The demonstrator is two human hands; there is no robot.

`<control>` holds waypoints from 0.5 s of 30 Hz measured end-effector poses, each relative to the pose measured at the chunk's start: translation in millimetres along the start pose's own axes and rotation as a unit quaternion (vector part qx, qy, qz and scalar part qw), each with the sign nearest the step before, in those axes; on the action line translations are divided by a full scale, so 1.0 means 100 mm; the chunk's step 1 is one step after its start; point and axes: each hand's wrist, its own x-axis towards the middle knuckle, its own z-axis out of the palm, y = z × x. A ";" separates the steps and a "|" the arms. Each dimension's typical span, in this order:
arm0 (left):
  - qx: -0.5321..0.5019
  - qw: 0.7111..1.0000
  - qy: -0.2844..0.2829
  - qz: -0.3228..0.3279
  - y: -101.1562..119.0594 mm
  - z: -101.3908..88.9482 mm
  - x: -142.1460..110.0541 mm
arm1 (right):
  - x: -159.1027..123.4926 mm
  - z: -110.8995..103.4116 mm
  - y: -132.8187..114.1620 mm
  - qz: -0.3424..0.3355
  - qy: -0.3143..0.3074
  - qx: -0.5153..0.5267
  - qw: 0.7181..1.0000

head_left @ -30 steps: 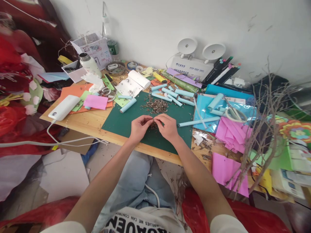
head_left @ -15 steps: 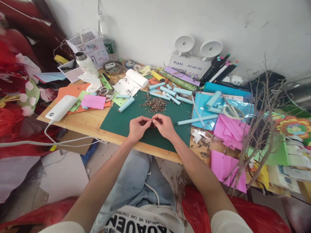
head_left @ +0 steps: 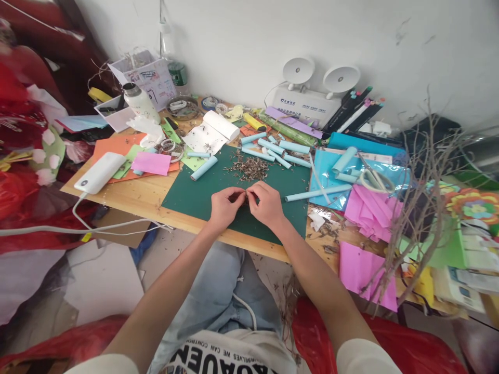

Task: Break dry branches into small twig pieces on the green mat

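Note:
My left hand (head_left: 226, 208) and my right hand (head_left: 265, 202) meet fingertip to fingertip over the front of a green cutting mat (head_left: 187, 195). Both are closed in a pinch. Something small and dark shows between the fingertips, too small to name. Just beyond them lies a heap of dry brown twig bits (head_left: 252, 169). Light blue paper tubes lie around the heap, among them a short tube (head_left: 204, 168) on the left and a long tube (head_left: 317, 192) on the right.
Scissors (head_left: 375, 179) and pink crepe paper (head_left: 368, 210) lie at the right, beside upright bare branches (head_left: 423, 223). A white power bank (head_left: 99, 173) with a cable sits at the left. An open bottle (head_left: 140, 101) and an emergency light (head_left: 306, 104) stand at the back.
Both hands stay together over the mat. The fingers have shifted slightly, with the gap inside each pinch a little wider. The view has moved a touch.

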 end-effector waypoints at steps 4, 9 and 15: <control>0.058 0.997 0.005 0.042 0.01 -0.01 0.00 | -0.01 0.02 -0.07 -0.006 -0.001 -0.079 0.997; 0.086 0.993 -0.019 0.077 0.03 -0.01 -0.03 | -0.02 0.03 -0.04 -0.005 -0.006 -0.143 0.990; 0.033 0.999 0.020 0.022 -0.01 -0.01 -0.04 | 0.01 0.00 0.13 0.031 0.017 0.018 0.999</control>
